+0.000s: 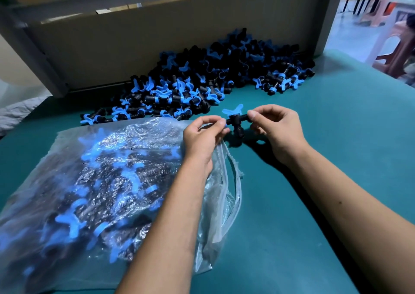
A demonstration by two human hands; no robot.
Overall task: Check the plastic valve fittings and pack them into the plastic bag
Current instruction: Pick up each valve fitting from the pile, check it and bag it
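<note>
A black valve fitting (pixel 235 123) with a blue butterfly handle hangs just above the table between both hands. My left hand (pixel 202 136) pinches its left end and my right hand (pixel 276 129) pinches its right end. Below my left forearm lies a clear plastic bag (pixel 101 192) holding several black and blue fittings; its mouth faces right, near my left wrist. A large heap of loose fittings (pixel 202 82) lies beyond the hands along the back of the table.
The work surface is a teal table (pixel 314 181). A cardboard wall (pixel 157 39) stands upright behind the heap. Plastic stools (pixel 393 44) stand on the floor past the table's right edge. Crumpled white material (pixel 15 114) lies at the far left.
</note>
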